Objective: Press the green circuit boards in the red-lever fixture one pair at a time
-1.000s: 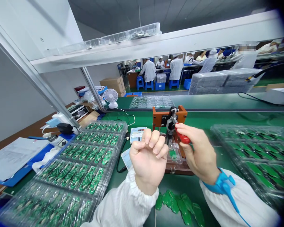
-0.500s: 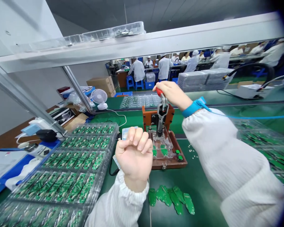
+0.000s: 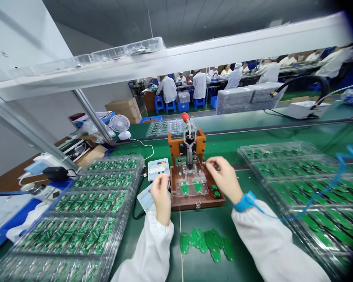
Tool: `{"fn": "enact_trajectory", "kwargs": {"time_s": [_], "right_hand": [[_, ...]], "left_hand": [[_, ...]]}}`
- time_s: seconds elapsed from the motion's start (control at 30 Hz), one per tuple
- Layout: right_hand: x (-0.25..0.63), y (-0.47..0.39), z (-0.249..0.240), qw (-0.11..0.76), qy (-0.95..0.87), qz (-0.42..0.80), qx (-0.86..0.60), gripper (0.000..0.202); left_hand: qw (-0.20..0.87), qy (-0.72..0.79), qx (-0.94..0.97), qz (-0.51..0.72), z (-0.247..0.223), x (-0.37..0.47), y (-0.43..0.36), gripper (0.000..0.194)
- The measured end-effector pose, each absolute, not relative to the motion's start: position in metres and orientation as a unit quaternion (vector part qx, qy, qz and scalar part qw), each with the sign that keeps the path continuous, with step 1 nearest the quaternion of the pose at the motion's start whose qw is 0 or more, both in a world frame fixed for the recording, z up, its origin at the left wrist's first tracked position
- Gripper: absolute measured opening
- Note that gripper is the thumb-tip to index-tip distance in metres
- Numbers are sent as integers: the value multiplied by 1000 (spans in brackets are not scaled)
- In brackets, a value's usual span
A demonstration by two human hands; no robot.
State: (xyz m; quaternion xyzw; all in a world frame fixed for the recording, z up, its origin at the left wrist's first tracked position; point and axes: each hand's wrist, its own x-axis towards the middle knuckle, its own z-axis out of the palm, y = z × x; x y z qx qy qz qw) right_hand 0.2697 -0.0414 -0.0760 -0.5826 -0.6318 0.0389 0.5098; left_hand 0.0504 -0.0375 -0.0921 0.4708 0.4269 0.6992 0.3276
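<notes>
A toggle-clamp fixture (image 3: 190, 149) with a red-tipped lever (image 3: 185, 116) stands on a brown wooden base (image 3: 184, 203). Two green boards (image 3: 198, 187) lie under its clear plate. My left hand (image 3: 161, 196) is at the fixture's left edge, fingers pinched together; whatever they hold, if anything, is too small to tell. On the right side of the base, my right hand (image 3: 223, 176) has its thumb and fingers closed together near the clear plate, and what is between them cannot be made out. Several loose green boards (image 3: 213, 244) lie on the mat in front.
Trays of green boards stand at the left (image 3: 85, 211) and right (image 3: 306, 188). A small white fan (image 3: 120, 124) and a blue-and-white box (image 3: 159, 167) are behind my left hand. A shelf beam (image 3: 194, 55) crosses above. People in white coats sit far back.
My right hand has left the red lever and come down beside the fixture's right side. My left hand has moved from in front to the fixture's left edge. The lever now stands upright.
</notes>
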Motion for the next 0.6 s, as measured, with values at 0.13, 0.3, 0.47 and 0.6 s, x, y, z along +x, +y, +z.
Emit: {"fn": "enact_trajectory", "kwargs": {"time_s": [0.13, 0.3, 0.47, 0.6], "right_hand": [[251, -67, -111, 444, -686, 53, -575, 23], [241, -73, -119, 412, -689, 62, -593, 23], [242, -71, -116, 433, -673, 110, -590, 18], [245, -78, -116, 474, -644, 191, -569, 21]], "left_hand": [[216, 485, 677, 510, -131, 49, -46, 23], [121, 512, 741, 417, -132, 54, -50, 27], [129, 498, 741, 432, -129, 54, -48, 22], [225, 486, 686, 492, -131, 51, -54, 23]]}}
